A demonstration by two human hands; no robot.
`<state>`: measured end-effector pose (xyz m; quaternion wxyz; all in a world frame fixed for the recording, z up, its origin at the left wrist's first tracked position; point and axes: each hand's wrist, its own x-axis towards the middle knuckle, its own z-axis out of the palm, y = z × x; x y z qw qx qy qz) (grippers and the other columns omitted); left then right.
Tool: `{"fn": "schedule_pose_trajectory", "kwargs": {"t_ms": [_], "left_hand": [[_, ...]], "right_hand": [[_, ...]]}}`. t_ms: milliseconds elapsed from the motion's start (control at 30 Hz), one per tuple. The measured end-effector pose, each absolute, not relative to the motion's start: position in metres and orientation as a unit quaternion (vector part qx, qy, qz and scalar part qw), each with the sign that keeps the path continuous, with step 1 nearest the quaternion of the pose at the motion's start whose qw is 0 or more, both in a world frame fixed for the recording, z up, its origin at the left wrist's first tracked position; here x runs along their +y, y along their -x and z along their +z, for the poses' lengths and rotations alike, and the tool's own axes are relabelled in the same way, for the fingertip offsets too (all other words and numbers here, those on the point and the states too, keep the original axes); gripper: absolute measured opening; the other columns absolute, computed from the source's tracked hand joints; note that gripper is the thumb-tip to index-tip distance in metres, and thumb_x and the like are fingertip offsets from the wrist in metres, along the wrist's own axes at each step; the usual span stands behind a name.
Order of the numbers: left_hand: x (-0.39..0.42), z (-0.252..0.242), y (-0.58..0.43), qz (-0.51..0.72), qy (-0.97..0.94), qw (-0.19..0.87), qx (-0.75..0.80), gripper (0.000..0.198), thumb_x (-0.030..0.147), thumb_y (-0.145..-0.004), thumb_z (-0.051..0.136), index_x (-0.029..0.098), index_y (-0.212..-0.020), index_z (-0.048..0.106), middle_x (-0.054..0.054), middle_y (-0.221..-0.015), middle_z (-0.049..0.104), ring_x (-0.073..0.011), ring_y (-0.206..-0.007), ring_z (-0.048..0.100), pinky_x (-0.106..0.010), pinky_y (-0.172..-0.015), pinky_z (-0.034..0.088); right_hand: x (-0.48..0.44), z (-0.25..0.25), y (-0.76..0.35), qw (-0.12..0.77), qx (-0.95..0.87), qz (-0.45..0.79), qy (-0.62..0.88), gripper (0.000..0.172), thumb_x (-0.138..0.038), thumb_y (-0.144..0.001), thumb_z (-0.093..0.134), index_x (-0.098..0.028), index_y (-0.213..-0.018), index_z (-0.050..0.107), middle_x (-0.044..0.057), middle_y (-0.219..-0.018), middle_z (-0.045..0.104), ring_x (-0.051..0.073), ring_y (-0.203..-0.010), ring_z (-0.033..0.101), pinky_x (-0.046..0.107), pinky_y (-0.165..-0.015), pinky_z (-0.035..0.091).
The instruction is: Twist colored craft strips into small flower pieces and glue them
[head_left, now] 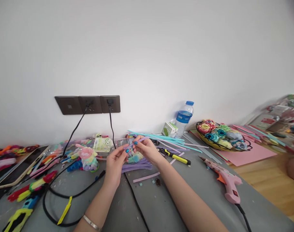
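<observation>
Nearest me: a thin silver bracelet (pixel 91 223) circles my left wrist at the bottom edge of the frame.
Far left: a tablet (pixel 21 166) lies flat near the left edge, with bright fuzzy shapes scattered around it.
Lower left: a black cable (pixel 62 193) loops over the grey table (pixel 161 206) and runs up to the wall sockets (pixel 87 104), left of centre.
Left of my hands: a pastel plush toy (pixel 87 158) lies on the table.
Left: my left hand (pixel 115 164) is at the centre of the frame, thumb and forefinger pressed together on one end of a lilac pipe cleaner (pixel 137 141), the other fingers loosely curled.
Held thing: the lilac pipe cleaner is off the table, just below the middle of the frame, spanning both sets of fingertips.
Right: my right hand (pixel 147 149) is close beside the left, its fingertips pinching the far stretch of the same stem.
Under my hands: a purple bundle (pixel 139 167) of stems rests on the table.
Behind my hands: teal strips (pixel 161 138) fan out to the right.
Right of my hands: a yellow utility knife (pixel 177 157) lies near my right forearm.
By the wall: a small green box (pixel 169 129) stands just beside a water bottle (pixel 184 118).
Right side: a basket (pixel 243 148) holds paper roses and stands on a pink sheet (pixel 246 156).
Lower right: a pink glue gun (pixel 224 178) lies on the table, well apart from my hands.
</observation>
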<state>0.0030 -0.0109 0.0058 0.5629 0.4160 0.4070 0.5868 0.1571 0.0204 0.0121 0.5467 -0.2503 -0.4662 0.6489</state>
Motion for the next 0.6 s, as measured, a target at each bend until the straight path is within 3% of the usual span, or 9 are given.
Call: {"fn": "schedule_pose_trajectory", "kwargs": {"t_ms": [200,367,467,600], "left_hand": [[-0.016,0.008,-0.002,0.476,-0.478,0.618,0.403,0.033,0.037,-0.063,0.083,0.017,-0.088,0.077,-0.001,-0.063,0.060,-0.0122,-0.056,0.053,-0.026,-0.054,0.048],[-0.020,0.018,0.004,0.381,-0.486,0.691,0.375,0.029,0.035,-0.063,0.085,0.018,-0.087,0.078,-0.003,-0.064,0.060,-0.0112,-0.055,0.051,-0.024,-0.050,0.043],[-0.019,0.018,0.006,0.374,-0.446,0.733,0.352,0.034,0.046,-0.067,0.081,0.017,-0.084,0.078,-0.009,-0.076,0.066,-0.0127,-0.061,0.054,-0.022,-0.048,0.042],[-0.016,0.015,0.008,0.373,-0.425,0.752,0.339,0.035,0.049,-0.068,0.080,0.016,-0.079,0.077,-0.008,-0.072,0.065,-0.0094,-0.053,0.048,-0.023,-0.045,0.037]], "right_hand": [[0.023,0.013,-0.154,0.603,-0.411,0.634,0.258,0.035,-0.043,-0.067,0.084,-0.018,-0.069,0.059,-0.005,-0.058,0.054,0.008,-0.048,0.044,0.023,-0.048,0.038],[0.020,0.009,-0.155,0.583,-0.416,0.641,0.276,0.031,-0.041,-0.068,0.083,-0.017,-0.079,0.067,-0.005,-0.058,0.050,0.007,-0.050,0.040,0.021,-0.048,0.034],[0.019,0.008,-0.160,0.558,-0.441,0.642,0.287,0.030,-0.042,-0.071,0.081,-0.016,-0.080,0.070,-0.004,-0.062,0.051,0.008,-0.053,0.039,0.021,-0.049,0.032],[0.017,0.009,-0.165,0.517,-0.455,0.666,0.287,0.032,-0.045,-0.073,0.079,-0.015,-0.080,0.070,-0.004,-0.060,0.049,0.007,-0.052,0.039,0.021,-0.050,0.032]]}}
